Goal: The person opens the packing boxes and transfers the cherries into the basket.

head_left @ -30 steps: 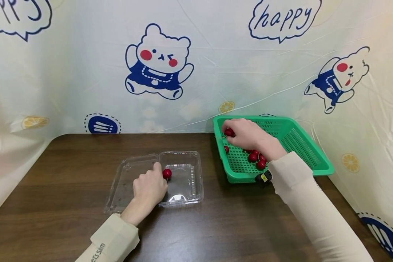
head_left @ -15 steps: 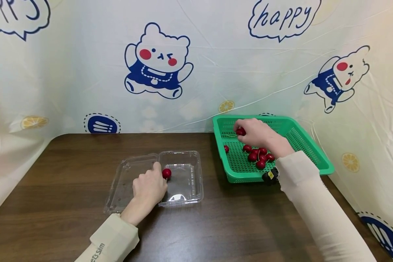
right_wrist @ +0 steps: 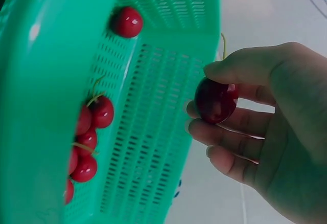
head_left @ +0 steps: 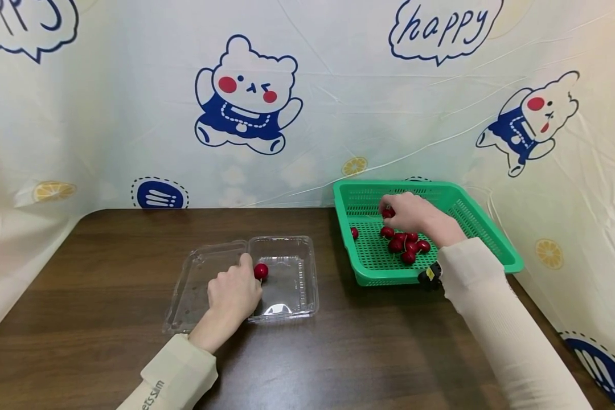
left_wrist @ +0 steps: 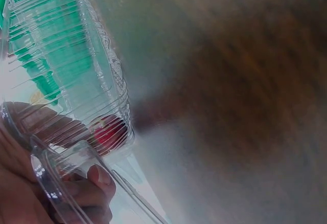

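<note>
My left hand (head_left: 233, 290) grips the hinge side of a clear plastic clamshell box (head_left: 307, 279), whose lid (head_left: 192, 290) is folded out to the left. Fingers curl round the plastic edge in the left wrist view. One red cherry (head_left: 261, 271) lies inside the box, right by that hand. Over the green basket (head_left: 389, 278), my right hand (head_left: 417, 213) pinches a dark red cherry (right_wrist: 214, 101) between thumb and fingers, its stem pointing up. Below it, several cherries (head_left: 409, 258) cluster on the basket floor, and a single cherry (head_left: 355, 233) sits near the left wall.
Both containers stand on a dark brown wooden table (head_left: 107, 273). A pale patterned curtain (head_left: 338, 102) hangs close behind the table and along its sides. Bare tabletop shows between the box and the basket and in front of them.
My right hand, with the cherry in it, has moved right across the basket and sunk slightly. More of the cherry cluster has come into sight. My left hand has stayed in place.
</note>
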Available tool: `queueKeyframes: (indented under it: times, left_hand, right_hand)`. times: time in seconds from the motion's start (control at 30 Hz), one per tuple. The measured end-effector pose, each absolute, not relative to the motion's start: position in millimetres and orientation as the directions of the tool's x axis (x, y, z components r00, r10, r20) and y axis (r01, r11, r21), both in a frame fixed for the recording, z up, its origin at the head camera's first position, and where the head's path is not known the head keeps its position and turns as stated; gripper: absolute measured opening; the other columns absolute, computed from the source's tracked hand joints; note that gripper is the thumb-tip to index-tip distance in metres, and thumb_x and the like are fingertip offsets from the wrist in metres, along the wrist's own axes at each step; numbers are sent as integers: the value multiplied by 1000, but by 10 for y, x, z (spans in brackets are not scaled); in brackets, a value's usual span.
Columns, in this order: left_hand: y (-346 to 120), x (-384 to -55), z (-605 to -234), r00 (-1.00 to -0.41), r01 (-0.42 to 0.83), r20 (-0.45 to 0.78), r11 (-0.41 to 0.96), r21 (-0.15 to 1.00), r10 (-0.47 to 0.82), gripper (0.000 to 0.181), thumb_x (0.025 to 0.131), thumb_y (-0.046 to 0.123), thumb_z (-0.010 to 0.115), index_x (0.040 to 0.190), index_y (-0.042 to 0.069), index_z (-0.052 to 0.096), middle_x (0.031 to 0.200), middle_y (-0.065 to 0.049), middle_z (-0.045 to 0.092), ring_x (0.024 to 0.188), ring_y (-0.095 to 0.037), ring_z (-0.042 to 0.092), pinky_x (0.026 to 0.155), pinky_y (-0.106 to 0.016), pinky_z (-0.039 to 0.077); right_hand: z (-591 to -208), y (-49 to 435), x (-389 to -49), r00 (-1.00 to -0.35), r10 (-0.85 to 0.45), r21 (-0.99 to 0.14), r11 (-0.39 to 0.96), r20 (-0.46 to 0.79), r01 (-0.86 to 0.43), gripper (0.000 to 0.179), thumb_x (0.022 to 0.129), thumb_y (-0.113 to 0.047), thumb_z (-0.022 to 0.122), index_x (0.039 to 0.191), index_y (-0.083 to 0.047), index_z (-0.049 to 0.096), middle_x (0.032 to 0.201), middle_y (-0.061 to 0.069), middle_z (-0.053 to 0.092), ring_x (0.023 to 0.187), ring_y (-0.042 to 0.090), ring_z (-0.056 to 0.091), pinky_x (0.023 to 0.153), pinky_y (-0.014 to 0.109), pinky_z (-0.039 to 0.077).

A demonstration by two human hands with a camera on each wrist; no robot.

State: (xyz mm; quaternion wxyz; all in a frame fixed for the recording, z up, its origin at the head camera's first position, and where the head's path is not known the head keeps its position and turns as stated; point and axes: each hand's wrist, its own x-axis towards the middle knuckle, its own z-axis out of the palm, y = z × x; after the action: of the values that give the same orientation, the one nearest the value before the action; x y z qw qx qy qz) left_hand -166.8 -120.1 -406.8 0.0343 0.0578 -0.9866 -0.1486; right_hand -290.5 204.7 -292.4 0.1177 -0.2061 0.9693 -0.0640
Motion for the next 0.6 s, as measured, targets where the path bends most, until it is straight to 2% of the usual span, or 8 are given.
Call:
queueKeyframes:
  times: [0.13, 0.23, 0.37, 0.6]
  left_hand:
    - [-1199, -1665, -4068, -990, -101, 60, 950, 297, -125, 19, 87, 16, 57, 96, 2, 48, 83, -26, 68, 68, -47, 65, 52, -53, 47]
    - [-1199, -1665, -4067, -990, -97, 69, 950, 297, -123, 20, 87, 17, 58, 95, 1, 48, 83, -27, 68, 68, -48, 65, 52, -54, 47]
    - [-1201, -1663, -4064, -990, -99, 66, 950, 297, -124, 20, 86, 16, 57, 95, 1, 48, 82, -26, 68, 67, -47, 65, 51, -53, 46]
    - [-1204, -1662, -4058, -990, -97, 68, 949, 300, -122, 19, 86, 16, 57, 95, 1, 48, 82, -26, 68, 67, -47, 65, 51, -53, 47]
  right_hand:
    - [-2980, 2121, -2917, -886, -396, -162, 916, -239, -366, 29, 94, -14, 56, 122, -4, 58, 104, 14, 65, 67, 18, 53, 64, 33, 42]
    - [-3033, 2155, -2922, -880, -389, -148, 921, -274, -361, 29, 94, -13, 56, 121, -4, 59, 100, 14, 64, 70, 19, 52, 66, 34, 42]
    - [-3100, 2176, -2924, -871, -379, -127, 925, -312, -357, 30, 93, -12, 55, 121, -2, 60, 102, 15, 64, 76, 20, 53, 68, 34, 43]
    - [-3197, 2190, -2907, -860, -358, -120, 933, -364, -338, 27, 92, -11, 58, 118, -3, 60, 101, 14, 63, 71, 19, 52, 64, 32, 42]
